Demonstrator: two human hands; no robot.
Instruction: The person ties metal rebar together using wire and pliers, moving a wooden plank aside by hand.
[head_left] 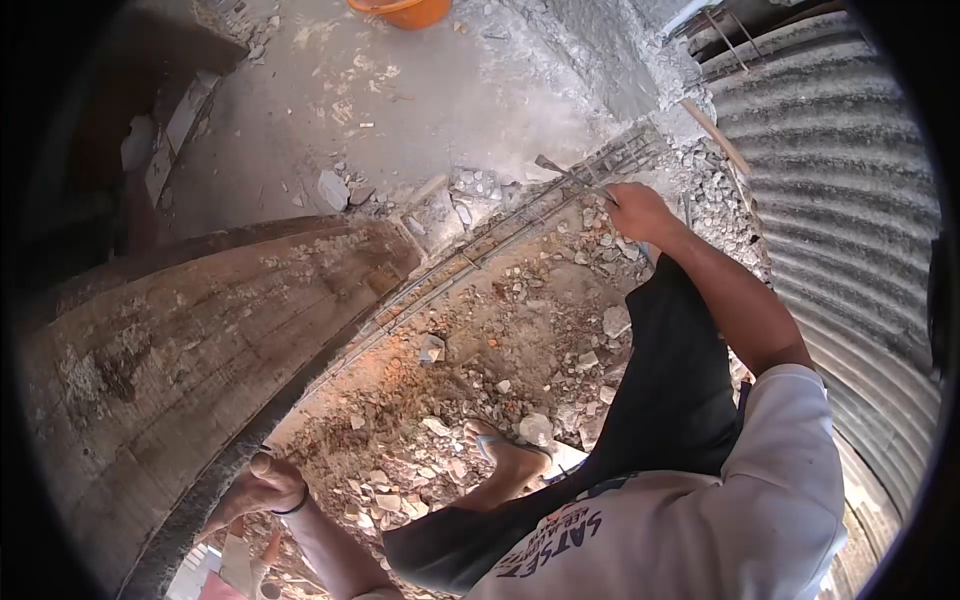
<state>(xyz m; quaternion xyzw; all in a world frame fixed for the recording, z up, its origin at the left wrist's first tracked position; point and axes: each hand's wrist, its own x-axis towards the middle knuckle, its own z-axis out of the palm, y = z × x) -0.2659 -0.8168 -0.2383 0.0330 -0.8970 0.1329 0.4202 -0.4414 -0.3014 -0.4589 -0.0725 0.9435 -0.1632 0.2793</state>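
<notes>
My right hand [640, 212] is closed around a metal tool with a slim shaft and a flared flat end, like a chisel [574, 175]. Its tip points up and left, over the far end of a row of exposed steel reinforcing bars [470, 262]. Broken concrete lies around these bars. At lower left, my left hand [262, 490], with a dark band at the wrist, rests at the edge of a long weathered slab [200, 350]. The thumb sticks up and the fingers stretch to the left, holding nothing that I can see.
Rubble and loose stones [520, 330] cover the ground around my sandalled foot [508, 455]. Corrugated sheeting [830, 180] stands along the right. An orange tub [405, 12] is at the top, on a dusty concrete floor [330, 110]. Debris leans at upper left.
</notes>
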